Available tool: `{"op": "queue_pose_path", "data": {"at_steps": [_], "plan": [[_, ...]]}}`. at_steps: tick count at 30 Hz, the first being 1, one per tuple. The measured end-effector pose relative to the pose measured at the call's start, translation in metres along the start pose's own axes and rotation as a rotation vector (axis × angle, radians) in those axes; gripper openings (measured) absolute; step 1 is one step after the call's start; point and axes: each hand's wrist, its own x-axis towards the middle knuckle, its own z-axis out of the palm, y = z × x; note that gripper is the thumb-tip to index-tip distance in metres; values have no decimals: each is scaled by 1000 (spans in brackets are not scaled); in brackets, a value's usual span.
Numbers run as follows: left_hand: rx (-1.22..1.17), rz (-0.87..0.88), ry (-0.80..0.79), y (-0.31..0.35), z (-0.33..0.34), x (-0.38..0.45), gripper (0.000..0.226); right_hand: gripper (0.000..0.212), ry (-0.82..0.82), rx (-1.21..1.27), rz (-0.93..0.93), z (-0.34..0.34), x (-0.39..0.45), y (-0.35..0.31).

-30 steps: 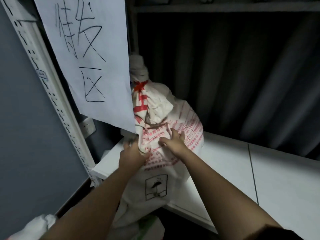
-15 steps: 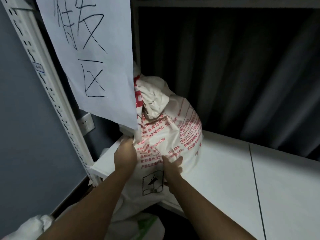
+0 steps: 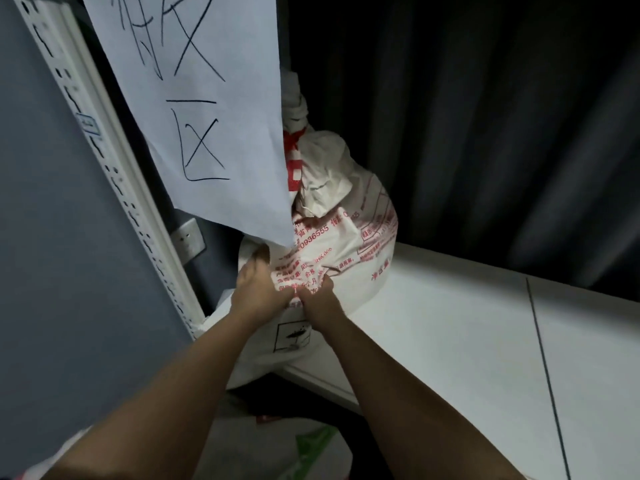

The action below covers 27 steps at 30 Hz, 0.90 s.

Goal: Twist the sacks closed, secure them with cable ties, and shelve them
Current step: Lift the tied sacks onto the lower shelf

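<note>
A white sack (image 3: 349,233) with red print stands at the left end of a white shelf (image 3: 450,317), its lower part hanging over the front edge. Its twisted neck (image 3: 294,105) sticks up, bound at the base; the tie itself I cannot make out. My left hand (image 3: 258,289) and my right hand (image 3: 317,299) sit side by side on the sack's front, both pinching bunched fabric. A hanging paper sign hides the sack's upper left.
A white paper sign (image 3: 207,116) with black handwriting hangs from above at the left. A perforated white upright (image 3: 114,174) and a grey wall (image 3: 52,237) bound the left side. Dark curtain (image 3: 485,133) behind. Another white sack (image 3: 277,452) lies below the shelf.
The sack has been pushed further onto the shelf and now stands more upright, its neck showing again. My right hand came up from the lower front to beside my left.
</note>
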Motion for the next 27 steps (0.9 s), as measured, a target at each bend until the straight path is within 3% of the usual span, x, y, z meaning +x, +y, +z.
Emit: {"op": "queue_pose_path", "data": {"at_steps": [7, 10, 11, 15, 20, 25, 27], "plan": [[-7, -129, -28, 19, -22, -30, 96, 71, -12, -153, 112, -46, -37, -10], [46, -214, -125, 40, -41, -52, 97, 31, -65, -299, 72, -67, -63, -23], [87, -225, -149, 47, -48, -61, 94, 23, -70, -338, 50, -73, -73, -28], [256, -211, -324, 72, -77, -98, 71, 21, -108, -483, 13, -83, -123, -51], [267, -210, -602, 97, -132, -160, 47, 14, -123, -606, -84, -76, -191, -72], [304, -72, -497, 78, -188, -226, 35, 13, -201, -711, -142, -44, -264, -75], [294, -72, -454, 58, -207, -252, 39, 24, -266, -796, -169, -25, -289, -73]]}}
